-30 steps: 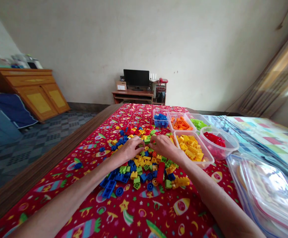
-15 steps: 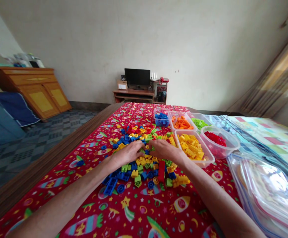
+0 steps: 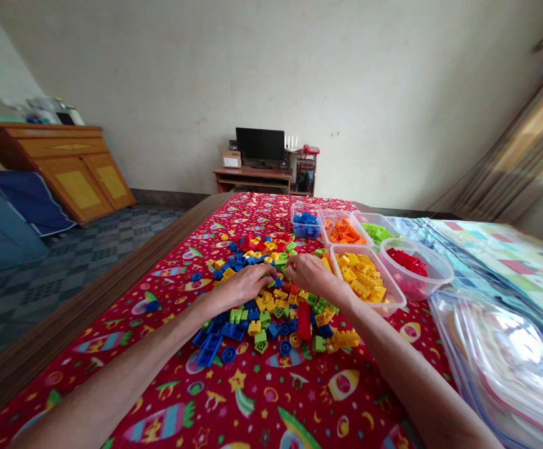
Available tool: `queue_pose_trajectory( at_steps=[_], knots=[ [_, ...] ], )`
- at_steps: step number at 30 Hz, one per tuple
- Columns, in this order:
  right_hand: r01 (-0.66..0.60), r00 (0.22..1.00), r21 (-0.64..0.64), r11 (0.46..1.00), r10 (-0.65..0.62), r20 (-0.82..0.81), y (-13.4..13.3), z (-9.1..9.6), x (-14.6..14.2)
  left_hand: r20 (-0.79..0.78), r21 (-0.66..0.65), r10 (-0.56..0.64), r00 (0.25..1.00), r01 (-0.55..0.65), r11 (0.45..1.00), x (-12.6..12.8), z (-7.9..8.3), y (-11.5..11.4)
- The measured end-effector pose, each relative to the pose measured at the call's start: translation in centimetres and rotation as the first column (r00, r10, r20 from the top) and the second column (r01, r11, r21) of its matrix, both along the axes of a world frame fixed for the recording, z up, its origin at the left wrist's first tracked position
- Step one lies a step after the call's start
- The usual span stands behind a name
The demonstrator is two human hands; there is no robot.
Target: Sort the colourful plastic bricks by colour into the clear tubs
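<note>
A mixed pile of toy building blocks (image 3: pixel 265 304) in blue, yellow, green, red and orange lies on the red patterned cloth (image 3: pixel 252 411). My left hand (image 3: pixel 247 284) reaches over its middle, fingers curled down among the blocks; whatever they grip, if anything, is hidden. Opposite it, my right hand (image 3: pixel 313 273) hovers at the pile's right side with fingers bent together. A speck of red shows at its fingertips, too small to identify surely. A long red block (image 3: pixel 304 321) lies in front of the right hand, and blue wheel-like pieces (image 3: pixel 229 355) sit along the near edge.
To the right stand clear tubs of sorted blocks: a yellow-block tub (image 3: pixel 398 302), an orange-block tub (image 3: pixel 327 240), a blue-block tub (image 3: pixel 294 212), a green-block tub (image 3: pixel 388 221) and a round red-block tub (image 3: pixel 439 274). Stacked clear lids (image 3: pixel 500 362) lie nearer. A monitor desk (image 3: pixel 252 178) is beyond.
My right hand has lifted slightly and moved a little away from me, with a red speck now visible at its fingertips. The left hand has shifted only slightly.
</note>
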State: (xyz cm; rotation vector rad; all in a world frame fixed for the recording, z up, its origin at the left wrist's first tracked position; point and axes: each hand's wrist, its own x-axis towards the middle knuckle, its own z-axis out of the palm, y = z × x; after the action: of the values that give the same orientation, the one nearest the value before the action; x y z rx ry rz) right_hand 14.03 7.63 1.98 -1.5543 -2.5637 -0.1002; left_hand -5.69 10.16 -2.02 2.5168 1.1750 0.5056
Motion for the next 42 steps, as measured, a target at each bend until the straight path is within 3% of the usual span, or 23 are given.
queue_pose_trajectory(
  at_steps=[7,12,17,20,24,26,28,30,32,35,38,42],
  knots=[
    [0.034,0.999,0.068,0.997,-0.033,-0.012,0.1,-0.5,0.5,0.006,-0.004,0.073,0.997,-0.073,0.997,0.4,0.4,0.1],
    [0.127,0.99,0.003,0.992,-0.127,0.06,0.4,-1.0,-1.3,-0.003,0.069,0.074,0.997,-0.074,0.995,0.4,0.0,0.2],
    [0.097,0.99,-0.048,0.994,-0.091,0.112,0.6,-1.6,-1.9,-0.072,0.097,0.068,0.995,-0.061,0.993,0.5,-0.2,0.0],
    [0.089,0.996,-0.008,0.996,-0.089,0.005,0.8,-2.1,-1.2,-0.097,0.052,0.057,0.994,-0.053,0.997,0.5,0.2,-0.3],
    [0.128,0.942,-0.043,0.991,-0.135,-0.308,1.8,-2.5,-0.9,-0.043,-0.02,0.069,0.997,-0.07,0.997,0.4,0.4,-0.3],
    [0.132,0.879,-0.142,0.981,-0.182,-0.441,2.3,-2.3,-1.1,0.008,-0.042,0.072,0.997,-0.071,0.997,0.5,0.4,-0.3],
    [0.051,0.76,-0.312,0.949,-0.24,-0.604,2.6,-2.0,-1.3,0.038,-0.055,0.083,0.996,-0.08,0.995,0.5,0.4,-0.3],
    [-0.156,0.522,-0.483,0.861,-0.344,-0.781,2.6,-1.6,-1.5,0.046,-0.068,0.101,0.994,-0.097,0.993,0.5,0.5,-0.3],
    [-0.382,0.249,-0.545,0.746,-0.485,-0.838,2.4,-1.1,-1.6,0.048,-0.08,0.121,0.992,-0.117,0.99,0.6,0.5,-0.3],
    [-0.557,0.004,-0.52,0.648,-0.624,-0.781,2.2,-0.7,-1.6,0.051,-0.072,0.136,0.989,-0.132,0.989,0.5,0.3,-0.3],
    [-0.614,-0.091,-0.499,0.612,-0.682,-0.725,2.3,-0.4,-1.5,0.046,-0.041,0.14,0.989,-0.139,0.99,0.5,0.0,-0.3],
    [-0.659,-0.11,-0.47,0.588,-0.693,-0.713,2.3,-0.3,-1.4,0.054,-0.027,0.121,0.991,-0.12,0.992,0.5,-0.1,-0.2]
  ],
)
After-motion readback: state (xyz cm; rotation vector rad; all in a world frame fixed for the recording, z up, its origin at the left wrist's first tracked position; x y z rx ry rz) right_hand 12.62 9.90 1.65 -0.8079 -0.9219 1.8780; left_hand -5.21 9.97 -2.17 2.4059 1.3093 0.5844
